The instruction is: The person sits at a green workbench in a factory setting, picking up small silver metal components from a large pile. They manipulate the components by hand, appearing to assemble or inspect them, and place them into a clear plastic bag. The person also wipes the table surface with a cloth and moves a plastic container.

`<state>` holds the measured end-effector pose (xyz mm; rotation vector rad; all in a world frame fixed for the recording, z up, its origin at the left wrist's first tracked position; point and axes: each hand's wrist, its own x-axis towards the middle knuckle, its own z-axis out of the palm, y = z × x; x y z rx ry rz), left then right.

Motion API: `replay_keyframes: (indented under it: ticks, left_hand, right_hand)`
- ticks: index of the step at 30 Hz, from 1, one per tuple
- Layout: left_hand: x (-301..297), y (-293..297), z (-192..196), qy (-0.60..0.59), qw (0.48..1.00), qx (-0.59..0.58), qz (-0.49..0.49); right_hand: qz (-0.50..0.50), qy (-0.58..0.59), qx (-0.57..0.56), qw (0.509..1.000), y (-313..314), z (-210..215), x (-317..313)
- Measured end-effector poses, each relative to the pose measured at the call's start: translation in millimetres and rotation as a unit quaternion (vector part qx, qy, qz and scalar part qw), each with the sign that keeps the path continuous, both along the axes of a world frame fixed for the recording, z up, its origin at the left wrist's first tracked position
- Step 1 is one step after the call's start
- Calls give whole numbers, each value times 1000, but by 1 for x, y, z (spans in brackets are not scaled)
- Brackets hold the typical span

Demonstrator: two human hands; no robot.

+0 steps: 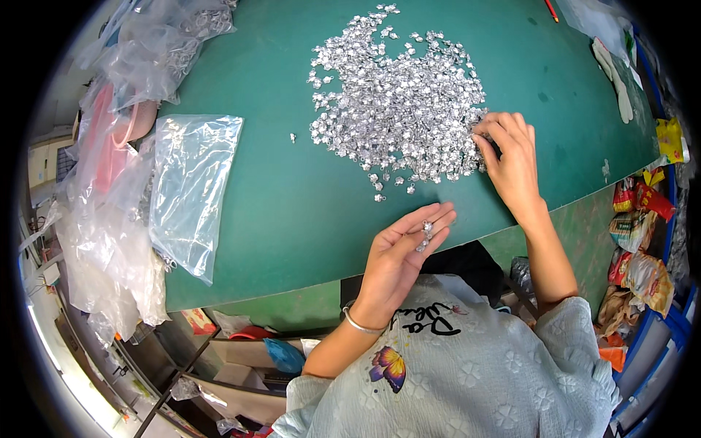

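Note:
A wide heap of small silvery metal charms [398,102], flower-like in shape, is spread over the green tabletop [274,212]. My left hand [401,252], palm turned up near the table's front edge, holds a few of these charms [425,237] against its fingers with the thumb. At the heap's right side, my right hand [509,150] reaches down with thumb and forefinger brought together among the charms. Whatever lies between those fingertips is too small to make out. One loose charm [293,137] sits apart, left of the heap.
A flat clear plastic bag [193,190] lies on the left, beside bulky clear bags [175,51] with metal pieces and a pink basket [135,124]. At the far right are a white glove [613,79] and a red pencil [551,10]. Colourful packages [642,226] stand beyond the right edge.

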<state>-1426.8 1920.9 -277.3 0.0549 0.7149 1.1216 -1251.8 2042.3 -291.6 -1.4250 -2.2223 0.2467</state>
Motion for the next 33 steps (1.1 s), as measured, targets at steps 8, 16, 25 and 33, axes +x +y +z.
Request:
replay_keyframes:
  ticks: [8, 16, 25, 33]
  left_hand:
    - [3, -3, -5, 18, 1000, -17, -10]
    - [4, -2, -7, 29, 999, 1, -24]
    - [0, 4, -4, -34, 999, -20, 4]
    - [0, 5, 8, -126, 991, 26, 27]
  right_hand:
    - [-42, 122, -114, 985, -9, 3, 17]
    - [0, 85, -44, 995, 1, 3, 5]
    - [27, 58, -31, 997, 5, -3, -4]
    - [65, 212, -132, 966, -43, 42, 0]
